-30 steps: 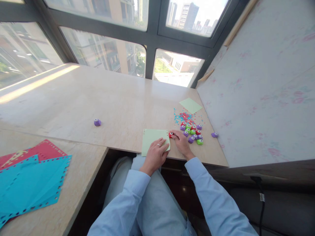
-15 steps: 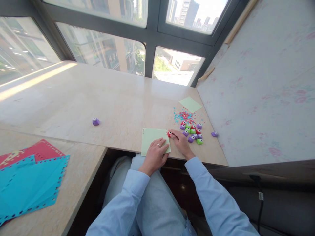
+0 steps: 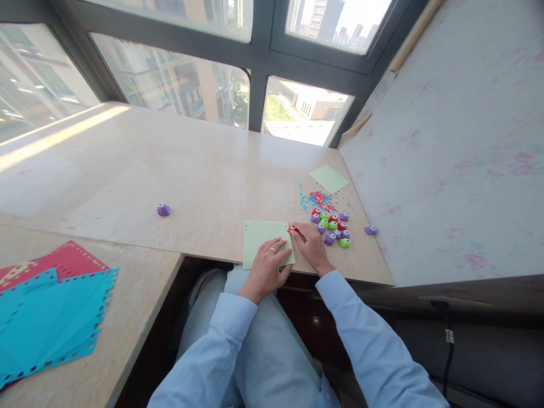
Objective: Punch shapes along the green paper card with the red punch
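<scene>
A light green sheet of paper [image 3: 255,238] lies at the table's near edge, with small punched holes at its upper left corner and along the upper right side. My left hand [image 3: 268,265], a ring on one finger, rests flat across the sheet's lower right part with fingers stretched out. At the sheet's upper right edge, a small red craft paper punch [image 3: 292,228] is gripped by my right hand [image 3: 312,246]. My fingers partly hide the punch. Just right of that hand sits a cluster of purple, green and red craft punches [image 3: 332,225].
Red and blue paper bits [image 3: 319,199] lie behind the cluster, near another green sheet [image 3: 328,179]. One purple punch [image 3: 163,209] stands apart at left; another [image 3: 370,230] is by the wall. Punched blue paper [image 3: 59,323] and red paper [image 3: 76,260] lie on the left surface.
The view has shifted very slightly. Both hands stay almost in place, the red punch still at the sheet's right edge.
</scene>
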`<state>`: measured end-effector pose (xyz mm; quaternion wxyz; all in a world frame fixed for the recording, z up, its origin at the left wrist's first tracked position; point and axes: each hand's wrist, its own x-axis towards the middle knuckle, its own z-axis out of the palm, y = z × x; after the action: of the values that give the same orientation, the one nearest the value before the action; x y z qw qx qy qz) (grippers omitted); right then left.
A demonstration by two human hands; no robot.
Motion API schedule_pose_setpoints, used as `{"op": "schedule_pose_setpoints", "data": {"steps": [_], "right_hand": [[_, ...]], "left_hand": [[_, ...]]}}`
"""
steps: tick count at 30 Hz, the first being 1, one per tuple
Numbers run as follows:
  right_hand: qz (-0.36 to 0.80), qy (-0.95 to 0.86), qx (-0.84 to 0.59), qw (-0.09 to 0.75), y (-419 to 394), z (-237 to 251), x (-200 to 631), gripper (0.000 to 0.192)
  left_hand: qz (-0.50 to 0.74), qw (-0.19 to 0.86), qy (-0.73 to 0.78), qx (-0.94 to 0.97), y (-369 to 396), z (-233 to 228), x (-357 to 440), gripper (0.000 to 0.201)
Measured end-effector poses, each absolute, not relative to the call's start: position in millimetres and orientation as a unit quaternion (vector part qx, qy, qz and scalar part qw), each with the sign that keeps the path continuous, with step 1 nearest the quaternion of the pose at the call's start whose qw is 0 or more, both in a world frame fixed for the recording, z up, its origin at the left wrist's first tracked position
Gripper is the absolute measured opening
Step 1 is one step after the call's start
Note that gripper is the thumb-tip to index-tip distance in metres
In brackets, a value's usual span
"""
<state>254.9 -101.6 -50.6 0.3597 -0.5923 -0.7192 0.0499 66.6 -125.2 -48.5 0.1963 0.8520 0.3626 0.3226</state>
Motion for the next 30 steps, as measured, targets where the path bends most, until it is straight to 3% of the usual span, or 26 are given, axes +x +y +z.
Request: {"op": "schedule_pose_setpoints", "data": {"steps": [18, 30], "right_hand": [[0.026, -0.682, -0.623, 0.381, -114, -54, 251, 0.028], [0.115, -0.682, -0.606, 0.392, -102, -56, 257, 0.028]], "left_hand": [[0.343, 0.214, 0.36, 0.841, -125, -50, 65, 0.031], [0.319, 0.234, 0.354, 0.847, -125, -46, 64, 0.035]]}}
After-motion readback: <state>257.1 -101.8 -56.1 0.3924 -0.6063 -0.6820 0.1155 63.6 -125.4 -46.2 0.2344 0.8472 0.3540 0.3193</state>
